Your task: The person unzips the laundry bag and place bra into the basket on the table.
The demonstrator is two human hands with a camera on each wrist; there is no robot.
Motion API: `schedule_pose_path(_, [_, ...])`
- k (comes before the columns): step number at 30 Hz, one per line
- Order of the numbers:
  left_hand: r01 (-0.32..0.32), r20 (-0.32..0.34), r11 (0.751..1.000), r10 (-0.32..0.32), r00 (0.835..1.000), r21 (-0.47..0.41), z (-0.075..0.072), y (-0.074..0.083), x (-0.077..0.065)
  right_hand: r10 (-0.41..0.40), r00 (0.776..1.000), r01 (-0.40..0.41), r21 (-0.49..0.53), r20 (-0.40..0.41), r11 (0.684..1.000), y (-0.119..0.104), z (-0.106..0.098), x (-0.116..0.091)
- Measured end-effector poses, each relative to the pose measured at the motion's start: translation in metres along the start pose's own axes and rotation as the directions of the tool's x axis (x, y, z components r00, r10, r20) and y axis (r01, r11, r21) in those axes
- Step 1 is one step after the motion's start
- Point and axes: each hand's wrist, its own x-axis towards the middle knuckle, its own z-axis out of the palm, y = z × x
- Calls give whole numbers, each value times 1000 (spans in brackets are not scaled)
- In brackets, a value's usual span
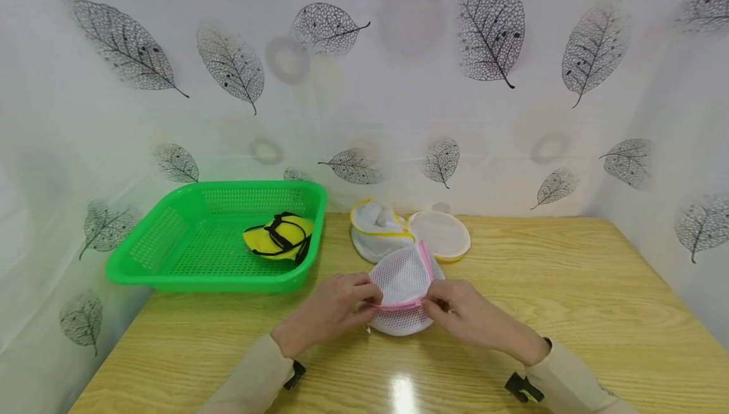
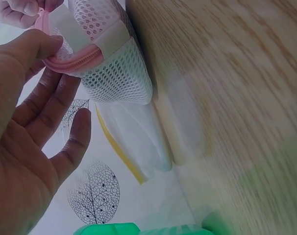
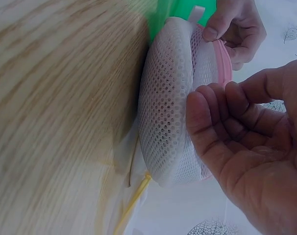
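A white mesh laundry bag [image 1: 405, 275] with a pink zipper [image 1: 401, 304] sits on the table between the hands, its zipper partly open at the top. My left hand [image 1: 342, 306] pinches the zipper edge at the bag's left side between thumb and forefinger; its other fingers are spread loosely in the left wrist view. At the right end of the zipper, my right hand [image 1: 469, 316] pinches with thumb and fingertips, its other fingers curled in. A small white tab [image 3: 196, 14] stands up from the bag near the left thumb in the right wrist view.
Behind the mesh bag lies a white bag with yellow trim [image 1: 373, 249], with a round white flap [image 1: 438, 237] beside it. To the left stands a green plastic basket [image 1: 222, 284] holding a yellow item with black straps [image 1: 290, 233]. A leaf-print curtain [image 1: 398, 116] backs the wooden table [image 1: 569, 287].
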Motion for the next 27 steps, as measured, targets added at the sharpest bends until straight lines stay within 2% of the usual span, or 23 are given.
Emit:
schedule_pose_path(15, [-8, -7, 999, 7, 1000, -31, -1, -4, -2, 52, 998, -53, 27, 26, 998, -2, -4, -1])
schedule_pose_path(20, [8, -2, 1000, -8, 1000, -25, -2, -7, -3, 39, 999, -39, 37, 13, 999, -2, -3, -3])
schedule_pose_path(23, [2, -29, 1000, -1, 1000, 14, -4, -7, -3, 14, 1000, -14, 44, -5, 999, -3, -1, -3])
schedule_pose_path(27, [-14, -92, 992, 26, 995, 128, -7, -6, -3, -25, 999, 26, 29, -30, 999, -7, 3, -3])
